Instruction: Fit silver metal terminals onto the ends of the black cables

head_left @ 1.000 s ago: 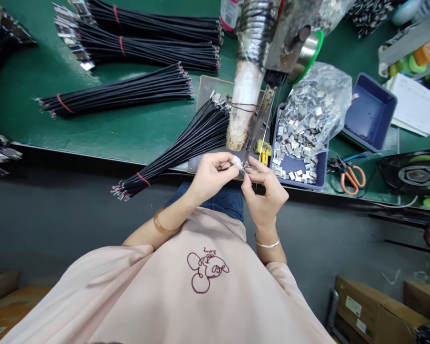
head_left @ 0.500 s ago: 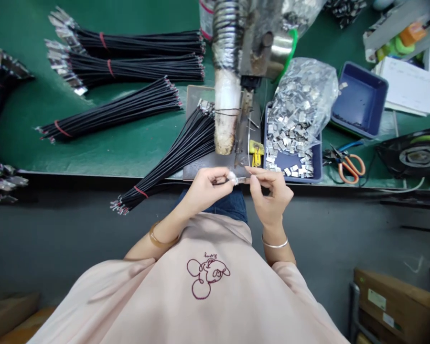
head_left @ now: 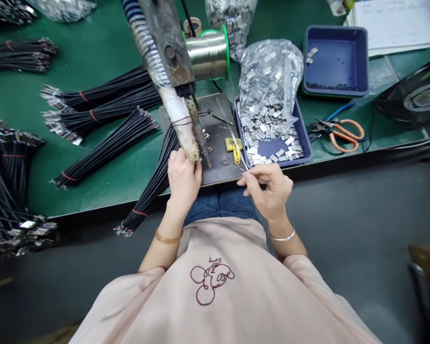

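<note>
My left hand is at the table edge with curled fingers, beside the bundle of black cables. Its fingertips are partly hidden behind the white-wrapped barrel of a mounted soldering iron, so what they hold cannot be made out. My right hand is closed in a pinch on a thin pale solder wire, in front of the tray of metal parts. That strand runs up across the grey plate toward the solder spool.
A blue tray holds a plastic bag and loose metal connector shells. Orange-handled pliers lie right of it. A second blue tray stands behind. A yellow cutter rests on the plate. More tied cable bundles lie left.
My left hand has moved away from my right hand, left and forward to the cable bundle. My right hand keeps its pinch near the table edge. The camera view has turned and shifted.
</note>
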`<state>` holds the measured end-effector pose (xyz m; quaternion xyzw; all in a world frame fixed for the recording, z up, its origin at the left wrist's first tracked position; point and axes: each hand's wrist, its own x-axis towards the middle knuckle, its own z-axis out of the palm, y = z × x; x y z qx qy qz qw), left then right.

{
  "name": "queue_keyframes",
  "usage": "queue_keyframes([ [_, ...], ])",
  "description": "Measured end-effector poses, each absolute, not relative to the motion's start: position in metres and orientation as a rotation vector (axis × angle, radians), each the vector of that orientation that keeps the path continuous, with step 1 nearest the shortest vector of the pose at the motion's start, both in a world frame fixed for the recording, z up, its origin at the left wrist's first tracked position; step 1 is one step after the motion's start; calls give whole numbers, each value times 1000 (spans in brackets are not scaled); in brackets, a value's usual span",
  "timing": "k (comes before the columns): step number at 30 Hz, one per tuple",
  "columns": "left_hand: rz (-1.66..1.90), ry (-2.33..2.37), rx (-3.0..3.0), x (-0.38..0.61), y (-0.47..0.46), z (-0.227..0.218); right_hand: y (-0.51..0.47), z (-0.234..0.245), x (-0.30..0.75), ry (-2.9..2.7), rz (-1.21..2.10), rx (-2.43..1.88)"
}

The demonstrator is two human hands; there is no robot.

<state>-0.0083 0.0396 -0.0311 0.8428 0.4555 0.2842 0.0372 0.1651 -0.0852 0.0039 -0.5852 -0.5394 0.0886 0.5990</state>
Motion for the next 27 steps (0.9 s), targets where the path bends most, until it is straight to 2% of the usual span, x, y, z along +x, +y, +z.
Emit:
queue_keyframes([
  [6,882,1246,2604,-10,26,-30,-106,20,169,-1307,81,-1057],
  [10,859,1083,2594,-12,7,-24,-115,31,168,-1389,81,-1050],
  [15,971,1357,2549,-18,3,-23,-108,27,169,-1417,-96,-1146],
  [27,711,1491,2487,-20,31,-17,-99,17,162,-1497,12,-1135],
])
